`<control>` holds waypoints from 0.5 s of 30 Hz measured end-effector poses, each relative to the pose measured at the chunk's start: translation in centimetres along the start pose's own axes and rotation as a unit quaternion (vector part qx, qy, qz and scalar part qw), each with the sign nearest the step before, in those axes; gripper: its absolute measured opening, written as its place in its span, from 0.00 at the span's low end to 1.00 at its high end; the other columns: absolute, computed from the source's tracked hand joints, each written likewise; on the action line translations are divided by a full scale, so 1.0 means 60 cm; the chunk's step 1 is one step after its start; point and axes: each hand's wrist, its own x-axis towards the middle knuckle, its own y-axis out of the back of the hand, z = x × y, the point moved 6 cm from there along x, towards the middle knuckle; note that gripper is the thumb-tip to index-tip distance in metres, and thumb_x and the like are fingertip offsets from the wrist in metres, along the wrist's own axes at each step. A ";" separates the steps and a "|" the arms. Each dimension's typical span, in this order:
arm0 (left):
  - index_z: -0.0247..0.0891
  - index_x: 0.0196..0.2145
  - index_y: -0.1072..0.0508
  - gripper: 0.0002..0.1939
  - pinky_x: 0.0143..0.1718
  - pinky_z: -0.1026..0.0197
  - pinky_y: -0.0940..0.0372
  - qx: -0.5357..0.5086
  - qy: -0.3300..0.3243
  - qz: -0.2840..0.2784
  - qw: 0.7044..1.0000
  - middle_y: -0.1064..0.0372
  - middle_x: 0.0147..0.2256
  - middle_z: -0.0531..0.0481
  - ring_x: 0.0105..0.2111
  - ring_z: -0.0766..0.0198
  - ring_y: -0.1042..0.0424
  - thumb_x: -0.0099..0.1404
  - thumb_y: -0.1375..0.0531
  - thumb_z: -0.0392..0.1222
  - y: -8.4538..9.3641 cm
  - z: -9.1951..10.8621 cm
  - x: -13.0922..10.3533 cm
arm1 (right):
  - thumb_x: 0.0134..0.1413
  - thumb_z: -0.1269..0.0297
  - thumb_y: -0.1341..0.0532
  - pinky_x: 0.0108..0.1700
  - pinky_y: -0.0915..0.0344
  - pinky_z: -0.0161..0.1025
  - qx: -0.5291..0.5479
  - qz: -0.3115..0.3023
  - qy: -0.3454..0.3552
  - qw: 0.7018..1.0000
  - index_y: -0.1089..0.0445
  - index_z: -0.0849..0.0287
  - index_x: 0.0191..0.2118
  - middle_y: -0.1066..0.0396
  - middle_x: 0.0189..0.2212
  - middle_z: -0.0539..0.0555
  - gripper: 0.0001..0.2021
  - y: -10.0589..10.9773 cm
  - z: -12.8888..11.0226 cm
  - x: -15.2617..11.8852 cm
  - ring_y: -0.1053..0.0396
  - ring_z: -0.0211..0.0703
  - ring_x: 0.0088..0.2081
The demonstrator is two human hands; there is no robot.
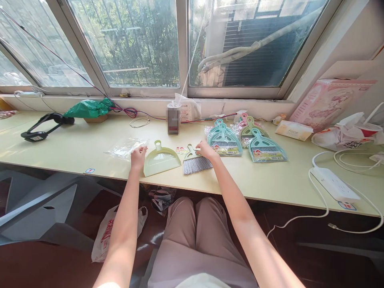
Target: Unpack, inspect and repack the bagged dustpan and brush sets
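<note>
A pale green dustpan (162, 160) lies on the table in front of me, its ringed handle pointing away. To its right is a small brush (196, 165) with grey bristles and a green handle. My left hand (139, 156) is at the dustpan's left side, fingers pinched together, beside a clear plastic wrapper (127, 148); what it holds, if anything, is too small to name. My right hand (206, 150) reaches over the right part of the brush, its fingers curled near the handle; whether they grip it is unclear. A small printed card (181, 150) lies behind, between dustpan and brush.
Wrapped teal dustpan sets (225, 140) stand right of my right hand, with another (265, 149) further right. A dark canister (173, 119) is at the back. A power strip (334, 185) with cables lies right, a black headset (45, 126) left. The table's front edge is near.
</note>
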 end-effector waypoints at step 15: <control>0.40 0.46 0.30 0.18 0.44 0.55 0.33 -0.241 0.010 -0.103 0.965 0.26 0.37 0.47 0.41 0.55 0.26 0.65 0.41 0.55 -0.003 0.064 -0.015 | 0.58 0.72 0.37 0.41 0.33 0.35 0.323 0.057 0.110 0.938 0.28 0.59 0.41 0.23 0.30 0.49 0.06 0.090 -0.094 -0.035 0.24 0.38 0.32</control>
